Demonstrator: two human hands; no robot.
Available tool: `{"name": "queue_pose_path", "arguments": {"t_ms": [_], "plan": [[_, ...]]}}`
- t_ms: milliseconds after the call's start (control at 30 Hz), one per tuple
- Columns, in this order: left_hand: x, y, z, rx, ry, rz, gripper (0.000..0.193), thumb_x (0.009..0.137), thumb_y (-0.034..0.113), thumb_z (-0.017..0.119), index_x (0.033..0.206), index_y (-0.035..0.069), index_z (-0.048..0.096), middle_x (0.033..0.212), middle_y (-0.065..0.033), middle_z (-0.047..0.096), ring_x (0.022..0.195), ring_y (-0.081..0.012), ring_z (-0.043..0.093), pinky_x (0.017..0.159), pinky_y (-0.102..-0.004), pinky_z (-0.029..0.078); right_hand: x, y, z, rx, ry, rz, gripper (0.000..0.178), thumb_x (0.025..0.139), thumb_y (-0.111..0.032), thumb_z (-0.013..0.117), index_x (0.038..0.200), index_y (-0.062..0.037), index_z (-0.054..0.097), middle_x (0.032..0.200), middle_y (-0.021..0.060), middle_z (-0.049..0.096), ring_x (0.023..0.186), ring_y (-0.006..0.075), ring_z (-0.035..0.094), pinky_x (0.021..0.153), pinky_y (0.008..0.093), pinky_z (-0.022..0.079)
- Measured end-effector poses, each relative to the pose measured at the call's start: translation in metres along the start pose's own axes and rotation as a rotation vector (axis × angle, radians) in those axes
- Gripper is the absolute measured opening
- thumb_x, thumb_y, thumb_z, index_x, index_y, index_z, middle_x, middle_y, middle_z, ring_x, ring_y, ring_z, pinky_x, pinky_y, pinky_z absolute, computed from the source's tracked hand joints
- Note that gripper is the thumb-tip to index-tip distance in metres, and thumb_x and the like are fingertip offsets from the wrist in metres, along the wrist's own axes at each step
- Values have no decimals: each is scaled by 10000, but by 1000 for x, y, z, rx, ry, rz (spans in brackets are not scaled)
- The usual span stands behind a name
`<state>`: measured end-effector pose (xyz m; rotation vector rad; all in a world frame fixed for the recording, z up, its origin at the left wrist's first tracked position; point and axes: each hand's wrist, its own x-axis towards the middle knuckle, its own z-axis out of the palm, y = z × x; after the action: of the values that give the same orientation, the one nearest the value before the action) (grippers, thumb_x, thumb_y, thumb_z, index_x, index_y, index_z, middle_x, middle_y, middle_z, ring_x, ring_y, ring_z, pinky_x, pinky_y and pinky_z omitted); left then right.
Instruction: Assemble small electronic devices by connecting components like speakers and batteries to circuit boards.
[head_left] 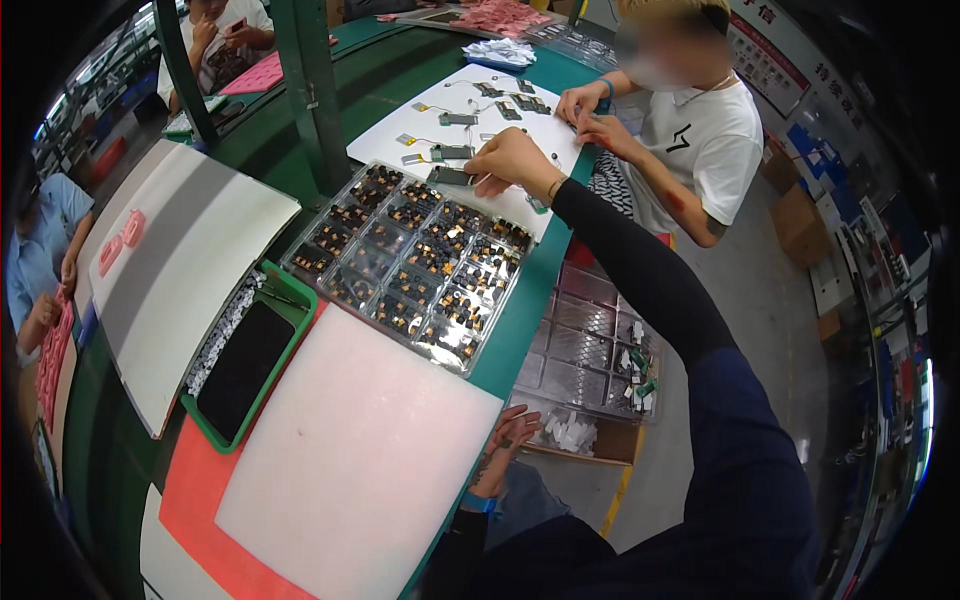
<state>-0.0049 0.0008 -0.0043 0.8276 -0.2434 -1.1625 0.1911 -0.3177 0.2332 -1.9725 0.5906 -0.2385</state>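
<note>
My right hand (512, 160), reaching out in a black sleeve, is closed with its fingertips at the edge of a small dark circuit board (452, 176). That board lies at the near side of a white sheet (395, 125). Other boards with thin wires and yellowish tabs, such as one circuit board (458, 119), are laid out beyond it. Low in the view, my left hand (514, 430) hangs beside the bench edge with its fingers apart and nothing visible in them. A blue wristband (478, 503) circles that wrist.
A clear compartment tray (375, 325) of small black and gold parts sits mid-bench. Left of it is a green bin (310, 295) with a dark phone-like slab; nearer lies a white foam sheet (350, 450). Another tray (575, 350) stands below on the right. A co-worker (700, 150) works opposite.
</note>
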Motion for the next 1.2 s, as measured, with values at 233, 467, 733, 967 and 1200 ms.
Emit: {"name": "queue_pose_path", "arguments": {"t_ms": [233, 467, 733, 967, 1200], "plan": [[8, -20, 3, -27, 68, 22, 507, 994, 255, 709, 1413, 36, 526, 1293, -163, 665, 1116, -249, 691, 992, -363, 551, 43, 53, -28, -1050, 361, -449, 441, 876, -453, 727, 843, -19, 799, 652, 68, 662, 521, 178, 523, 570, 330, 468], [13, 19, 17, 105, 73, 29, 438, 1093, 282, 524, 1409, -19, 510, 1302, -210, 644, 1169, -282, 660, 1068, -387, 510, -156, 6, -42, -297, 281, -558, 322, 979, -238, 632, 853, 44, 721, 719, 45, 667, 538, 118, 488, 499, 226, 362], [4, -1, 4, 12, 194, -80, 435, 1103, 263, 494, 1403, -52, 496, 1305, -226, 631, 1161, -296, 657, 1058, -395, 516, -387, 346, 50, 64, -878, 864, 290, 838, 0, 493, 937, 28, 764, 800, 88, 749, 617, 179, 677, 587, 284, 571], [2, 16, 12, 26, 277, -70, 416, 1097, 267, 513, 1355, -59, 507, 1250, -219, 649, 1092, -291, 680, 1020, -374, 530, -464, 504, 195, 77, -294, 728, 329, 824, -74, 540, 1055, 22, 753, 920, 78, 775, 842, 208, 705, 747, 323, 551], [-81, 36, 14, 533, 527, 113, 604, 1072, 393, 471, 1475, -57, 484, 1252, -177, 647, 1090, -285, 632, 1025, -368, 477, -359, 526, 224, -101, -321, 517, 434, 845, -249, 578, 1188, -17, 710, 1171, 151, 734, 1014, 319, 680, 887, 379, 532]]}}
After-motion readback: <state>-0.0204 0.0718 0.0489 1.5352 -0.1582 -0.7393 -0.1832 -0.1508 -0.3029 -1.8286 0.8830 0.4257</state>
